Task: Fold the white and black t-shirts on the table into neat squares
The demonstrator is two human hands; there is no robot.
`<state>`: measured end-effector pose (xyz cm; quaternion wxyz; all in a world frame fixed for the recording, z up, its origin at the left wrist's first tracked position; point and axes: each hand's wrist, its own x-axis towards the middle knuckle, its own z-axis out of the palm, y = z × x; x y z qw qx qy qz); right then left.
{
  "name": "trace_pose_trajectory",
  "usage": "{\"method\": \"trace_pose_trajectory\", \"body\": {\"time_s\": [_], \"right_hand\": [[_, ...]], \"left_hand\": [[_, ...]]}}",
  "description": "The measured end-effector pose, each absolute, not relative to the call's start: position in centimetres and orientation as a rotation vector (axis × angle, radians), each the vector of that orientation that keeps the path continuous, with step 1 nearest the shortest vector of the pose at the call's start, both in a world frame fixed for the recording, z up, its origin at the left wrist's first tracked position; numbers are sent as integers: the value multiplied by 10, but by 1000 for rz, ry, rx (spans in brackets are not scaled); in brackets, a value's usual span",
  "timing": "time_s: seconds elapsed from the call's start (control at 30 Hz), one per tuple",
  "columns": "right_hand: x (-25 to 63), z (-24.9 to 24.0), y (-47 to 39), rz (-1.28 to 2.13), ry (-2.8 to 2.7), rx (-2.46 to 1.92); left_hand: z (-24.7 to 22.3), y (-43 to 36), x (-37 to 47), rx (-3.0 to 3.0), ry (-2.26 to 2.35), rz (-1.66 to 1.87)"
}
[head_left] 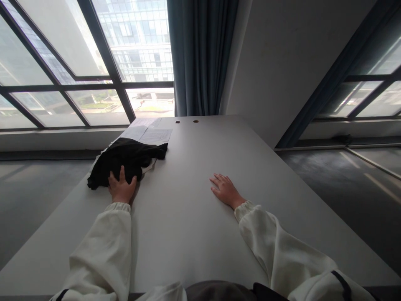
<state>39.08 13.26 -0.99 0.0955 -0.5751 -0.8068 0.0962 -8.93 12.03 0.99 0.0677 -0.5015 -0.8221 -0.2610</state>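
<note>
A crumpled black garment (125, 156) lies on the left side of the white table (188, 234). Over its near edge my left hand (122, 188) is spread, fingers apart, touching or just above the cloth; which of the two I cannot tell. A pale strip (149, 166) shows from under the garment's right side. My right hand (225, 190) rests flat on the bare tabletop, right of the middle, fingers stretched out and nothing in them.
Printed paper sheets (156, 135) lie behind the garment, partly covered by it. Two round cable holes (196, 121) sit near the table's far edge. Beyond stand a blue curtain (200, 58), a large window (140, 42) and a wall (294, 54). Grey floor (332, 184) borders the table.
</note>
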Motion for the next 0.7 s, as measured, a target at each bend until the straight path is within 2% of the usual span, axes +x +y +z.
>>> {"method": "trace_pose_trajectory", "body": {"time_s": [0.13, 0.27, 0.7], "right_hand": [[391, -11, 133, 280, -2395, -1706], [390, -9, 132, 281, -2384, -1718], [391, -9, 131, 292, -2386, -1715]], "left_hand": [[16, 125, -78, -1604, -2365, -677], [15, 136, -76, -1621, -2465, -611], [9, 171, -94, -1509, -2635, -687]]}}
